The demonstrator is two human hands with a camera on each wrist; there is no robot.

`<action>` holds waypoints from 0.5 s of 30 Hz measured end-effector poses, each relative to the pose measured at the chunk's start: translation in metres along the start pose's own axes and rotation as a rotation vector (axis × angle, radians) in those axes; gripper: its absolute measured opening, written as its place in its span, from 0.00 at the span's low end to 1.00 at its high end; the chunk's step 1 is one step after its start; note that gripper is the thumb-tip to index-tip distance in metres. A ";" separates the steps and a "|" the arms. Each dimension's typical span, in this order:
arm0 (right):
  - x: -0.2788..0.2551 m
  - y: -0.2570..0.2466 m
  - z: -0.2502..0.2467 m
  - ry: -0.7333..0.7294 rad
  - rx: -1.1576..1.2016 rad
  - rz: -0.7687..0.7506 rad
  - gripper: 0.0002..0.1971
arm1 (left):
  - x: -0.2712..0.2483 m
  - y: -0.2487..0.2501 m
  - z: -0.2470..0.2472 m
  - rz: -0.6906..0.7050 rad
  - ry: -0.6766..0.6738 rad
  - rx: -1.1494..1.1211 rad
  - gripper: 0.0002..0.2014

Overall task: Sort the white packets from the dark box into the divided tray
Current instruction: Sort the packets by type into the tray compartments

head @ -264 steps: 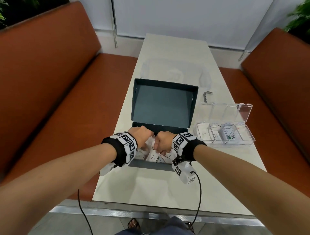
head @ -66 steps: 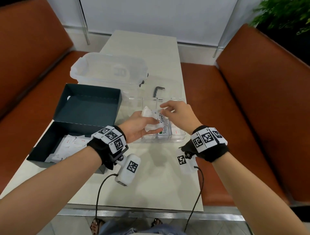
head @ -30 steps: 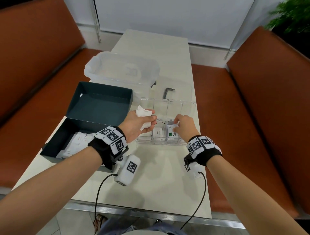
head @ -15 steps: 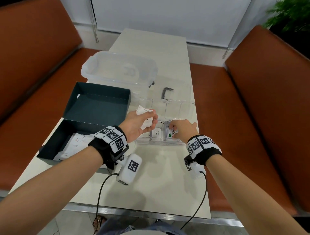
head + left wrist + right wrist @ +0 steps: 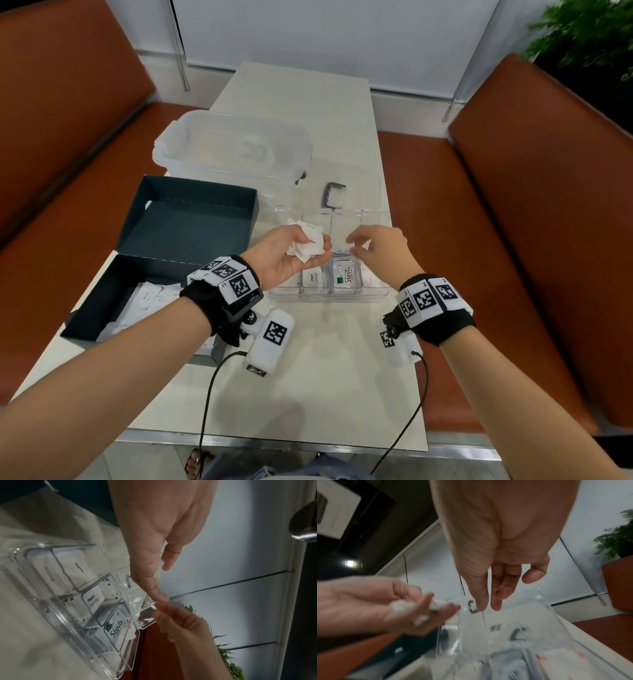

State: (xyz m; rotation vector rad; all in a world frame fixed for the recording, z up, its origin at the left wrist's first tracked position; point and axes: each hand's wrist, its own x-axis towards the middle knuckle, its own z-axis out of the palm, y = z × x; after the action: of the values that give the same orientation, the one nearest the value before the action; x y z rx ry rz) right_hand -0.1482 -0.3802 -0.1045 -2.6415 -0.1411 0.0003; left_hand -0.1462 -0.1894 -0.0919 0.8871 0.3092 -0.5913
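Dark box (image 5: 102,308) at left on the tabletop (image 5: 308,394), lid open, white packets (image 5: 147,298) inside. Left hand (image 5: 284,257) palm-up beside it, fingers (image 5: 323,245) curled around a bunch of packets (image 5: 308,241). Right hand (image 5: 380,253) holds nothing, fingers loosely apart above the divided tray (image 5: 329,296). Tray compartments hold Sugar (image 5: 78,566), Pepper (image 5: 312,277) and Stevia (image 5: 344,277) packets.

— What's the tray (image 5: 329,297) like?
— Clear glossy plastic. The packets (image 5: 308,243) in my left hand (image 5: 281,260) feel like matt white paper.
— And the dark box (image 5: 178,236)?
— Matt card, left of frame; the bench (image 5: 548,192) looks like smooth leather.
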 end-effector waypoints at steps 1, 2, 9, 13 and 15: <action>0.001 -0.005 -0.005 0.050 0.081 -0.012 0.08 | 0.001 0.000 0.002 0.009 0.000 0.037 0.14; 0.002 -0.011 -0.010 0.094 0.152 -0.025 0.08 | 0.002 0.000 0.004 0.024 0.003 0.074 0.15; 0.011 -0.040 -0.024 0.025 0.209 -0.051 0.19 | 0.009 0.003 0.009 0.195 0.032 0.444 0.16; 0.012 -0.038 -0.023 0.069 0.281 0.030 0.08 | 0.013 0.009 0.001 0.284 0.092 0.457 0.19; 0.012 -0.038 -0.020 0.106 0.381 0.098 0.05 | 0.014 0.011 -0.004 0.280 0.104 0.393 0.18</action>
State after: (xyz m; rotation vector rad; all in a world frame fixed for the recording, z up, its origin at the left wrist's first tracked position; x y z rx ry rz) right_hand -0.1396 -0.3553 -0.0684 -2.2595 0.0233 -0.0731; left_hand -0.1284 -0.1862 -0.0944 1.3182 0.1584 -0.3494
